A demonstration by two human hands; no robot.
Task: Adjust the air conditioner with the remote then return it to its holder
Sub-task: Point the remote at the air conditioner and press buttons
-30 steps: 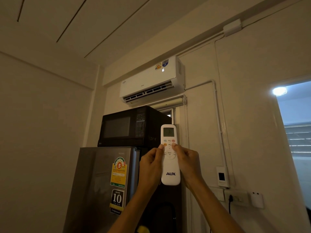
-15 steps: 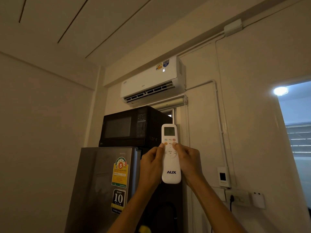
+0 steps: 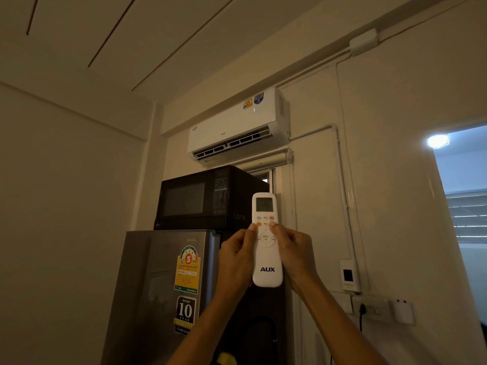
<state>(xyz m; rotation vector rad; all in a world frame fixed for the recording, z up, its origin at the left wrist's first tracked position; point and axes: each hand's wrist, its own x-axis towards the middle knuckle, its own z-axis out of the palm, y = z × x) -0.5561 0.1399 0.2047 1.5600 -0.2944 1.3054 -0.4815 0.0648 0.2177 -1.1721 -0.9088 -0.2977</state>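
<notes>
— Where's the remote [image 3: 267,241]?

— I've got it up in front of the fridge [image 3: 158,285] and microwave [image 3: 195,198], long axis upright, screen end tipped toward the AC [image 3: 237,127] on the wall above, AUX end pointing down.

— And your grip?

— Both hands are closed around it. Left hand [image 3: 235,259] wraps the left edge, right hand [image 3: 296,255] the right edge, and both thumbs rest on the button rows below the screen.

— The holder [image 3: 349,275]?

— On the wall well to the right, above the sockets.

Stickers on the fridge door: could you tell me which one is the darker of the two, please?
The lower sticker, black with a large white "10", on the fridge. The upper sticker is yellow and green with a red "5".
</notes>
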